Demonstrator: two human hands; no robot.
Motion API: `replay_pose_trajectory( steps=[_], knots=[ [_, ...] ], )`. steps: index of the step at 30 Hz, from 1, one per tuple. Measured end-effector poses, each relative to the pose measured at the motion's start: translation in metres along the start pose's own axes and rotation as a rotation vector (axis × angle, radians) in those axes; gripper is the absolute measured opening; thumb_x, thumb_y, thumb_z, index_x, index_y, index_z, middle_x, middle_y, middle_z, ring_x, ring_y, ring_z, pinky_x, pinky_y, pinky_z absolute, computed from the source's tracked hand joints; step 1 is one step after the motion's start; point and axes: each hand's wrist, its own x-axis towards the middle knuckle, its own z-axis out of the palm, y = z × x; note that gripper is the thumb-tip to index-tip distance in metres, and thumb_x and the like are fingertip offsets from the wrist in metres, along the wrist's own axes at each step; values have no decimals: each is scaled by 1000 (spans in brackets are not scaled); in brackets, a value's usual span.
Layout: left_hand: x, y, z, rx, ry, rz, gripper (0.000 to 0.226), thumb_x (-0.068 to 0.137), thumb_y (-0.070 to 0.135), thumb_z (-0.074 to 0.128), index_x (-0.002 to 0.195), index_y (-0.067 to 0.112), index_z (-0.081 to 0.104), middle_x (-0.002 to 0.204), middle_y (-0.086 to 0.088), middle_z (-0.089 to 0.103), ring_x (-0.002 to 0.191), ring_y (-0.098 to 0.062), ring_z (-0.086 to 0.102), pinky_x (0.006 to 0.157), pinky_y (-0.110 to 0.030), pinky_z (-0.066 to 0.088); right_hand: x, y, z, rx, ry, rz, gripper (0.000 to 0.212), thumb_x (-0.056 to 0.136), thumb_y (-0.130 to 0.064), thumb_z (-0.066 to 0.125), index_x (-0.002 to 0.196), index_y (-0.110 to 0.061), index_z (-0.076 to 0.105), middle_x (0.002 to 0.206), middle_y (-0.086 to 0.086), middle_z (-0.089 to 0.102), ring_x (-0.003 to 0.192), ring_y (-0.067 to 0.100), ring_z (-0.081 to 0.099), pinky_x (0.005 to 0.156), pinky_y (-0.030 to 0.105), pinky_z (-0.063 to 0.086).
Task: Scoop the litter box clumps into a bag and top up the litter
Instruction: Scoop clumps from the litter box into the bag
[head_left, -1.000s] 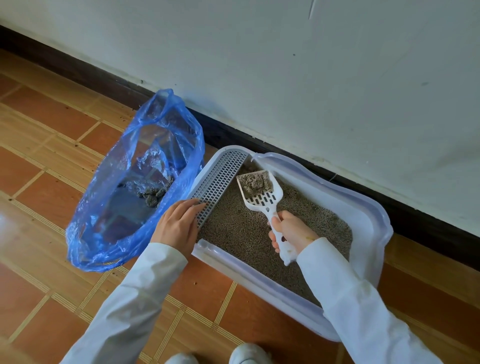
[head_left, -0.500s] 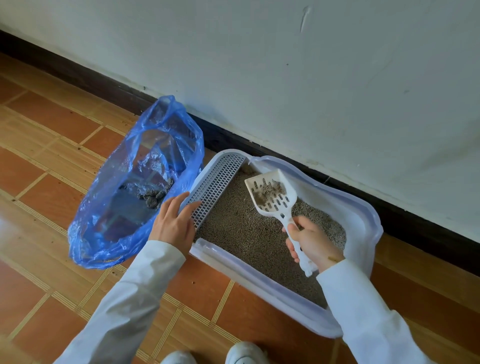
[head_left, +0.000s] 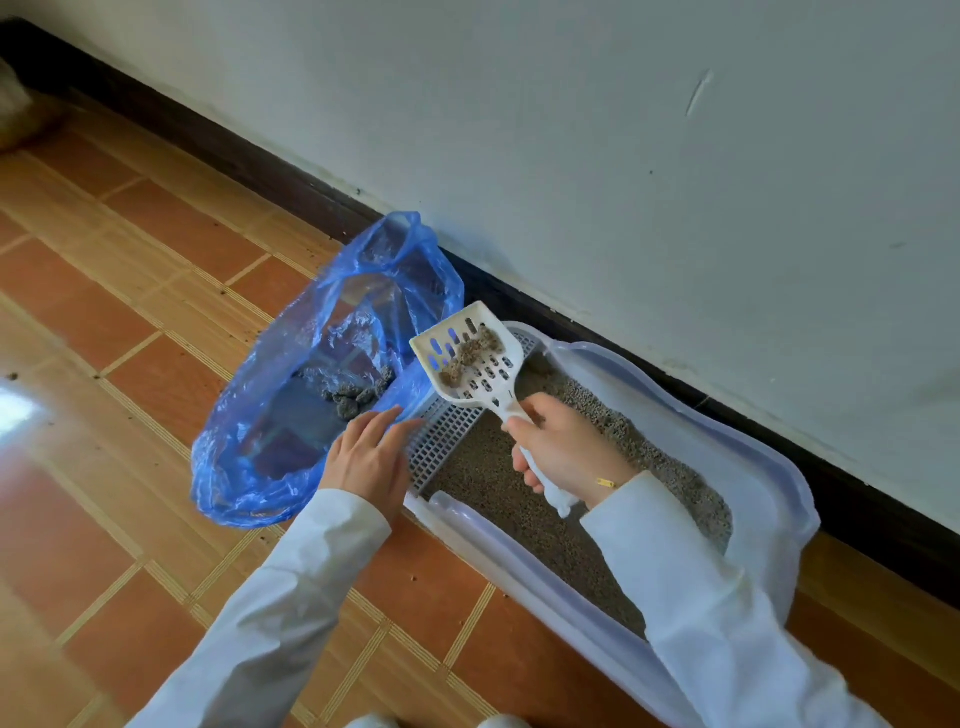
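1. Litter box (head_left: 769, 493): pale translucent tray on the tiled floor (head_left: 130, 415), its long side against the dark skirting board (head_left: 260, 171) at the foot of the white wall (head_left: 623, 156). Filled with grey-brown litter (head_left: 519, 499). A white perforated grate (head_left: 447, 431) lies along its 9 o'clock end.
2. Blue bag (head_left: 270, 415): thin plastic, mouth open, standing at 9 o'clock from the box and touching its end. Grey clumps (head_left: 353, 397) lie inside it.
3. Scoop (head_left: 470, 358): white, slotted, raised above the grate at the box's 10 o'clock corner, its head next to the bag's mouth. A line of brown-grey clumps rests in the head.
4. Right hand (head_left: 563, 447): fingers curled round the scoop's handle, the handle end showing below the palm. A thin gold bracelet (head_left: 605, 483) at the wrist; white sleeve (head_left: 727, 623).
5. Left hand (head_left: 366, 457): fingers straight and slightly spread, fingertips resting on the bag's near edge where it meets the grate; gripping nothing that can be seen. White sleeve.
6. White shoe tips (head_left: 498, 721) at the 6 o'clock edge of view.
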Motion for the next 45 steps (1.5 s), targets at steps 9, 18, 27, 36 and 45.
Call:
replay_pose_trajectory(
  steps=[9, 18, 27, 36, 45],
  knots=[
    [-6, -13, -4, -4, 28, -49, 42, 83, 21, 36, 108, 18, 69, 115, -5, 67, 101, -33, 63, 77, -45, 52, 69, -52, 48, -579, 53, -191, 17, 98, -21, 43, 112, -12, 44, 109, 16, 60, 103, 35, 56, 74, 39, 40],
    [-8, -15, -6, -44, 3, -50, 42, 83, 20, 35, 108, 18, 69, 114, -3, 68, 102, -31, 63, 77, -46, 52, 82, -49, 72, -1084, 347, -412, 37, 95, -8, 41, 131, -16, 37, 114, 16, 56, 107, 32, 50, 86, 37, 37],
    [-5, -9, -5, -53, 16, -3, 41, 84, 18, 35, 107, 13, 69, 116, -8, 67, 104, -34, 62, 78, -47, 52, 63, -28, 46, -876, 400, -422, 26, 98, -15, 42, 124, -16, 39, 102, 13, 61, 93, 28, 56, 66, 34, 37],
    [4, 10, -1, -76, -38, 85, 42, 85, 16, 33, 109, 11, 68, 116, -11, 65, 106, -35, 61, 84, -50, 53, -8, 31, -19, 30, 152, 164, 16, 94, -19, 47, 92, -14, 61, 60, 5, 57, 48, 15, 49, 47, 25, 40],
    [6, 16, 4, -62, -44, 117, 38, 86, 13, 38, 110, 9, 68, 115, -13, 66, 106, -37, 61, 87, -51, 51, -13, 70, -53, 104, 189, 453, 23, 93, -17, 48, 89, -4, 66, 60, 9, 55, 44, 17, 44, 44, 23, 35]
  ],
)
